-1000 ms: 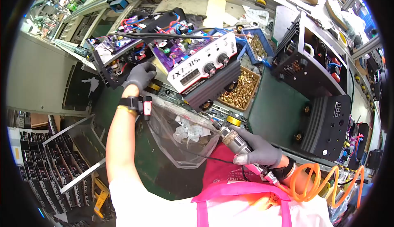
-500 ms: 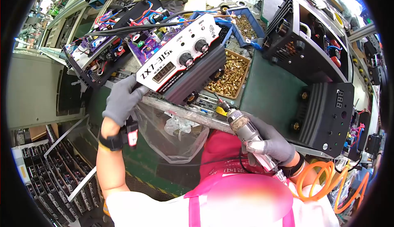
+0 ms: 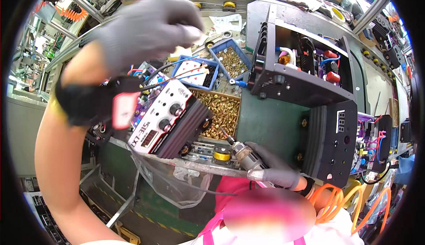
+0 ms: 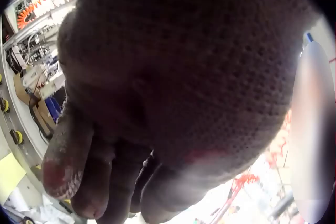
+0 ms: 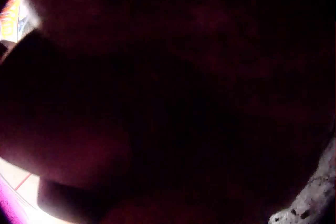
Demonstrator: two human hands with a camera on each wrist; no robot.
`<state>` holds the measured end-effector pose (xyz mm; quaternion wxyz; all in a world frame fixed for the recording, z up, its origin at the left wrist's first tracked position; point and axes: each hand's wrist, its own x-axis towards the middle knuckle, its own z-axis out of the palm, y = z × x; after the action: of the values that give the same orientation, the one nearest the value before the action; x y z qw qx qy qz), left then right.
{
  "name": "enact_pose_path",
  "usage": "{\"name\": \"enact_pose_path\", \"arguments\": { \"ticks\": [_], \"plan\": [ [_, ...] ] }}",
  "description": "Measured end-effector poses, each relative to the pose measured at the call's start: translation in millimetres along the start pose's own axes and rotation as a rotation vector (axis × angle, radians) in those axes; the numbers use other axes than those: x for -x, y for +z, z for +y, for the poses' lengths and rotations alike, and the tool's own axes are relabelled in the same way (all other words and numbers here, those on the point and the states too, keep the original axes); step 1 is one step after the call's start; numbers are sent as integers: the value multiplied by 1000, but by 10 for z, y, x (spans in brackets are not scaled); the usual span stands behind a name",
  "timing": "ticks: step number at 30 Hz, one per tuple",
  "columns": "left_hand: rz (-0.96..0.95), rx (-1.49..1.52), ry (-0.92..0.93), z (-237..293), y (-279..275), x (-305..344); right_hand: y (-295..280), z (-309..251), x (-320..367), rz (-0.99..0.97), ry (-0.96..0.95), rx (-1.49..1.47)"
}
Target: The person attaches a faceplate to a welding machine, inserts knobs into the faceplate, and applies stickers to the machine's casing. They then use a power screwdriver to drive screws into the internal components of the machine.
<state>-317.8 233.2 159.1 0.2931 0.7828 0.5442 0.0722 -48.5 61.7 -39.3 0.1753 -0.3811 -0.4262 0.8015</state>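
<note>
My gloved left hand [image 3: 150,32] is raised, blurred, above the left side of the bench, with loosely bent fingers and nothing visible in its grasp. In the left wrist view its fingers [image 4: 94,182] hang down. Below it sits a welding machine front panel [image 3: 159,125], white with two black knobs and marked ZX7-315, on a black ribbed base. My gloved right hand [image 3: 279,172] grips an air screwdriver [image 3: 245,155] near the bench's front edge; its bit points towards a box of brass screws [image 3: 221,114]. The right wrist view is mostly dark.
Blue bins, one with small metal parts [image 3: 231,61] and one holding a card with red triangles [image 3: 192,71], stand behind the screws. To the right are an open black machine case [image 3: 305,85] and a black display panel [image 3: 332,145]. An orange coiled hose [image 3: 349,196] hangs front right.
My left hand has left the white panel's lower left corner and risen across the head view. The panel now appears further left and lower. My right hand still grips the screwdriver.
</note>
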Motion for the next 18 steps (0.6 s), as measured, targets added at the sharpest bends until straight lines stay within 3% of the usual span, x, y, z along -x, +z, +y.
{"name": "enact_pose_path", "arguments": {
  "ticks": [1,3,5,8,11,14,15,16,18],
  "plan": [
    [-91,-99,-27,-4,100,-207,-39,-18,-5,9,-12,-9],
    [-190,-470,136,-42,334,-462,-96,-98,-5,46,2,0],
    [-333,-513,60,16,475,-514,-74,-167,22,53,15,-105],
    [-184,-502,99,158,516,-264,5,-274,-31,86,0,-385],
    [-48,-94,162,195,388,155,46,-189,-241,5,-120,-625],
    [74,126,24,348,309,742,174,-124,-421,80,-145,-660],
    [149,234,91,246,359,932,220,-142,-480,104,-174,-665],
    [173,272,70,253,383,1122,298,-158,-534,198,-161,-676],
    [208,366,14,264,438,1488,373,-253,-681,187,-205,-684]
  ]
}}
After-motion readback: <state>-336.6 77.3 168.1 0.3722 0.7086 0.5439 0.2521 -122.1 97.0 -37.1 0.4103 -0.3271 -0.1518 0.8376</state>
